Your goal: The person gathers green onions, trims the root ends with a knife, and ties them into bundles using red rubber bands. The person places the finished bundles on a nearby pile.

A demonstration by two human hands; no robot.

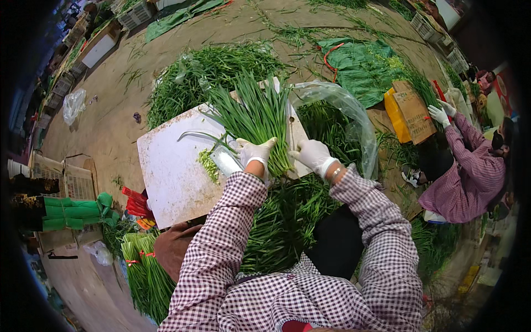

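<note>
My left hand point(256, 154), in a pale glove, lies with thumb spread on the stem ends of a loose bunch of long green leafy stalks point(255, 112). The bunch rests across a stained white board point(178, 174). Beside that hand, a wide metal blade point(226, 161) lies on the board near cut pale stem ends point(208, 166). Its handle is not visible. My right hand point(313, 155), also gloved, is at the board's right edge, just right of the bunch, fingers bent; whether it pinches anything is hidden. More loose stalks point(282, 220) fill my lap below the board.
Heaped greens point(215, 62) lie beyond the board, and a clear plastic bag point(365, 133) of greens stands at its right. Bundles tied in red point(147, 265) are at lower left. A co-worker point(468, 166) sits at right near a green sheet point(361, 70). Plastic crates point(66, 178) stand left.
</note>
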